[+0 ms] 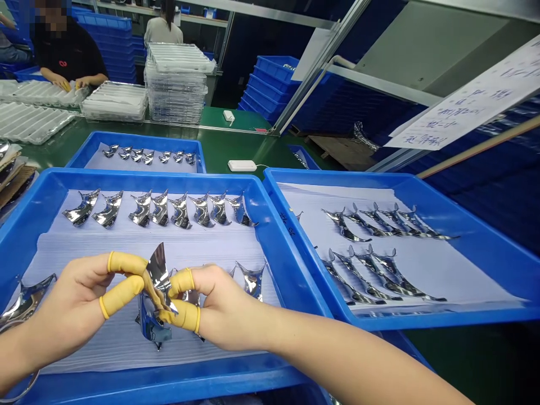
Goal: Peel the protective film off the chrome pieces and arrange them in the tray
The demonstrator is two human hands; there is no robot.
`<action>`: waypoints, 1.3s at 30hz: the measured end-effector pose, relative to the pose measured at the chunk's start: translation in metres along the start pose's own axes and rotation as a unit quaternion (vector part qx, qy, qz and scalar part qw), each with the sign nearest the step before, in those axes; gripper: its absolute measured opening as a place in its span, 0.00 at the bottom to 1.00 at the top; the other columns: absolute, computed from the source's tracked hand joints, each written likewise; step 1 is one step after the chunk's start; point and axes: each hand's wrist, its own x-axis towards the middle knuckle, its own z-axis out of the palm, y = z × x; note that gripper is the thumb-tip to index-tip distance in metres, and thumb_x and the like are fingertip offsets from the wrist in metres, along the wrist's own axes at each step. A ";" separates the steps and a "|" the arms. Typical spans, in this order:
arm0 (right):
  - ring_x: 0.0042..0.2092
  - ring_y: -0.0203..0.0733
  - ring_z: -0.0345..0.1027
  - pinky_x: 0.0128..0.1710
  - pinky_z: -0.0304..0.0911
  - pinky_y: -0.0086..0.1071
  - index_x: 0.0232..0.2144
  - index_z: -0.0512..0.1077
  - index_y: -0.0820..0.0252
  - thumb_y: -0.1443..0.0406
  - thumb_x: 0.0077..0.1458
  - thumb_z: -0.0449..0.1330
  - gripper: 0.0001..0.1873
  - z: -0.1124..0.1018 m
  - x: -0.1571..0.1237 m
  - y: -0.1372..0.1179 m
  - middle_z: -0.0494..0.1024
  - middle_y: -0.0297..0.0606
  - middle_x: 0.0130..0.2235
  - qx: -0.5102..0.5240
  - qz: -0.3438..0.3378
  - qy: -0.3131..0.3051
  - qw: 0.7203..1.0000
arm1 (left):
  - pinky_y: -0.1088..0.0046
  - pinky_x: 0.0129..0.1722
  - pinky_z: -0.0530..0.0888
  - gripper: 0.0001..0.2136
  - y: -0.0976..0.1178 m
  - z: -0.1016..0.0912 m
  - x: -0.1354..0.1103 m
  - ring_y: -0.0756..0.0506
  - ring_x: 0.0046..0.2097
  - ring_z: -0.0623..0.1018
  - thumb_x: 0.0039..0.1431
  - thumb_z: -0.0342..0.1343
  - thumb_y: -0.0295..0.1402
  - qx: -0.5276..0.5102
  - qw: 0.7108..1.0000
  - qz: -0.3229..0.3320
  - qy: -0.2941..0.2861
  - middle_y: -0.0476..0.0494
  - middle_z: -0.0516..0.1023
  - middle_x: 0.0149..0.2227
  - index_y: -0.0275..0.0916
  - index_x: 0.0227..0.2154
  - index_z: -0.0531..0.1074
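My left hand (80,306) and my right hand (215,306) both pinch one shiny chrome curved part (159,270) above the near blue tray (278,253). Yellow finger cots cover my fingertips. The part stands tilted up between the two hands. Below it another chrome piece (152,329) lies on the white foam liner. A row of several chrome parts (160,209) lines the tray's far side, one more (251,278) sits right of my right hand, and another (25,298) lies at the left edge.
A second blue tray (485,236) on the right holds two rows of chrome parts. A third tray (139,140) behind carries a small row. Clear plastic tray stacks (177,84) stand farther back. A person in black works at the far left. A white device (242,165) lies on the green bench.
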 end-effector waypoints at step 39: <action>0.27 0.30 0.63 0.30 0.62 0.29 0.24 0.70 0.60 0.49 0.43 0.74 0.24 -0.005 0.001 -0.006 0.72 0.28 0.25 0.205 0.030 0.084 0.975 | 0.73 0.36 0.78 0.17 -0.003 -0.005 -0.002 0.47 0.31 0.77 0.66 0.53 0.46 -0.055 0.982 -0.104 -0.145 0.47 0.80 0.29 0.41 0.29 0.79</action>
